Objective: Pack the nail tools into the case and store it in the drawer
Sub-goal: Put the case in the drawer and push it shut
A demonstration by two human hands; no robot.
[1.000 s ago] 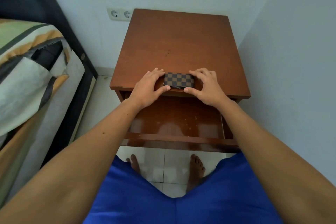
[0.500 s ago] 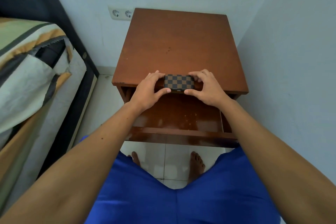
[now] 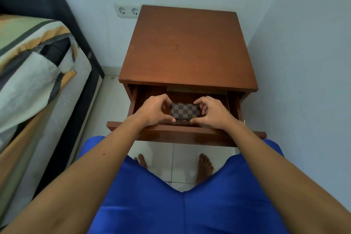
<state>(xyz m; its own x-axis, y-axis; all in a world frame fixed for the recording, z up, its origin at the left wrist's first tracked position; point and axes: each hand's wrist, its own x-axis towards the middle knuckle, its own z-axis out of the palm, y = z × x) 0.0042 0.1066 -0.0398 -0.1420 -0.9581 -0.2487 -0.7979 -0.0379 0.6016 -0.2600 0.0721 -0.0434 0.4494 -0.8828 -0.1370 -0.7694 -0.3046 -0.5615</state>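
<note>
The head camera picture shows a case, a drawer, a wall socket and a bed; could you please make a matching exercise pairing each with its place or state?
1. checkered case
2. drawer
3. wall socket
4. bed

A. pulled open
B. left of the nightstand
C. held by both hands inside the drawer
D. on the wall behind the nightstand

Pairs: 1-C, 2-A, 3-D, 4-B

A bedroom in a home: left of the hands lies a bed with a striped cover, beyond them stands a wooden nightstand, and a double wall socket sits behind.
</note>
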